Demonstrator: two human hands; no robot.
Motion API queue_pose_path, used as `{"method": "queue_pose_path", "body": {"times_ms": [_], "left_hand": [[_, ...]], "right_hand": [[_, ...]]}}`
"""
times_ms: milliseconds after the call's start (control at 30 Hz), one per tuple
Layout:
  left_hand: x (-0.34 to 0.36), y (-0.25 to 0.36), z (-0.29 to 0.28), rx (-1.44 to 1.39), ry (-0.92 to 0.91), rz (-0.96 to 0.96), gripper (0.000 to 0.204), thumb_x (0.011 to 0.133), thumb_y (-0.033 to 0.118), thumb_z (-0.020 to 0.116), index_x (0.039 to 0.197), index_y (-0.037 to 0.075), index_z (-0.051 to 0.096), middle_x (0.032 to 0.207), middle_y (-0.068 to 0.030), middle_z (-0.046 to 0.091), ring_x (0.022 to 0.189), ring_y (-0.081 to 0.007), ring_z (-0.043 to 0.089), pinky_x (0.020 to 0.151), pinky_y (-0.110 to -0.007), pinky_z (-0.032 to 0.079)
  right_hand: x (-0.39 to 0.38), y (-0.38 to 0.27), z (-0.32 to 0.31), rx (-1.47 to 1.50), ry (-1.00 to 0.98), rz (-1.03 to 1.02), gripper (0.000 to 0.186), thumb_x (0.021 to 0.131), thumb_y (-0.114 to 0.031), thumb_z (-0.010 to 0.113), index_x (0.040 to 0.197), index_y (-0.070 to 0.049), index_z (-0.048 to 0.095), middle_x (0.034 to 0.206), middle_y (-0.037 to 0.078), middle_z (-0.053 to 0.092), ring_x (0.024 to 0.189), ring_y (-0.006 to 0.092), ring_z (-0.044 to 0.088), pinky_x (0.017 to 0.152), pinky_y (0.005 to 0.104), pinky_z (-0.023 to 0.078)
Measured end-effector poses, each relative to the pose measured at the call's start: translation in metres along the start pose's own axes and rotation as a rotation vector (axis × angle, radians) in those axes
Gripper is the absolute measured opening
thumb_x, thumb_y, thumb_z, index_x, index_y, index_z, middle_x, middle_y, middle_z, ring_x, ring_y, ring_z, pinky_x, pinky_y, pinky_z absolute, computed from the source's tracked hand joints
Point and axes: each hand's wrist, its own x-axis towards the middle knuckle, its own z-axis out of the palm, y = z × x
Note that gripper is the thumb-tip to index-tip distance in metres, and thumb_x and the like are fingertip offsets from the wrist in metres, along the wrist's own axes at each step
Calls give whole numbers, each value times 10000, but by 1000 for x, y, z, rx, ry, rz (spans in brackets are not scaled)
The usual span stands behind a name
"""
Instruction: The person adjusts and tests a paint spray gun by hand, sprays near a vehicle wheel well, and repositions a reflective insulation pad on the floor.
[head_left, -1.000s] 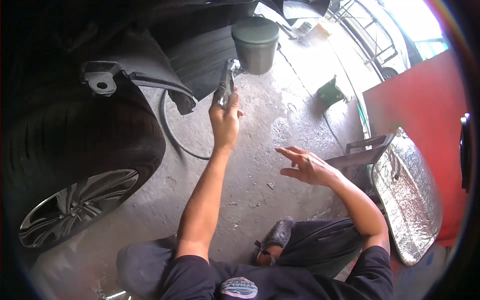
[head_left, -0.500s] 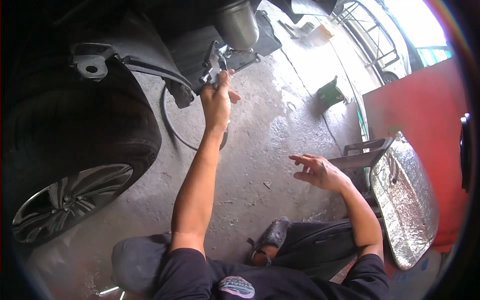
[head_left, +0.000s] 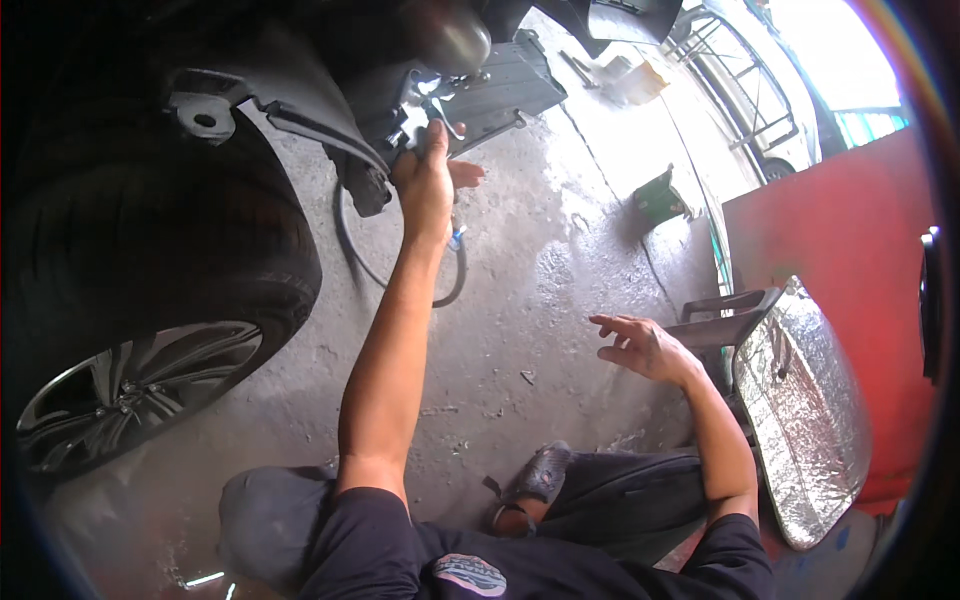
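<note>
Up high, left hand point(head_left: 425, 185) grip clenched round metal tool point(head_left: 415, 120) — right hand point(head_left: 640, 345) released, fingers spread over rough concrete floor point(head_left: 520, 300).

Two hands are showing: the left hand point(head_left: 425, 180) at twelve o'clock, the right hand point(head_left: 640, 345) at three o'clock. One tire point(head_left: 150, 300) with one alloy rim point(head_left: 120, 390) is sitting at nine o'clock. One hose point(head_left: 450, 280) is looping near centre. One green box point(head_left: 660, 200) is lying at two o'clock, one silver foil panel point(head_left: 800, 420) is leaning at four o'clock, and one sandal point(head_left: 535, 480) is resting at six o'clock.
</note>
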Motion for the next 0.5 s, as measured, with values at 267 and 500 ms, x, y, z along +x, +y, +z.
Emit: {"method": "queue_pose_path", "body": {"times_ms": [267, 500], "left_hand": [[27, 5, 11, -4, 2, 36, 350, 1049, 325, 606, 1051, -18, 678, 906, -93, 702, 546, -179, 658, 507, -288, 544], [52, 3, 7, -78, -150, 78, 463, 1021, 481, 622, 1005, 23, 683, 831, -69, 692, 465, -112, 553, 422, -259, 385]], "right_hand": [[-3, -3, -4, 24, -7, 43, 559, 931, -261, 736, 1442, -102, 576, 1170, 170, 710, 968, 304, 698, 872, 419, 560], [-6, 8, 1, 19, 35, 44, 573, 894, -171, 774, 1430, -101, 585, 1123, 140, 723, 919, 272, 687, 835, 405, 562]]}}
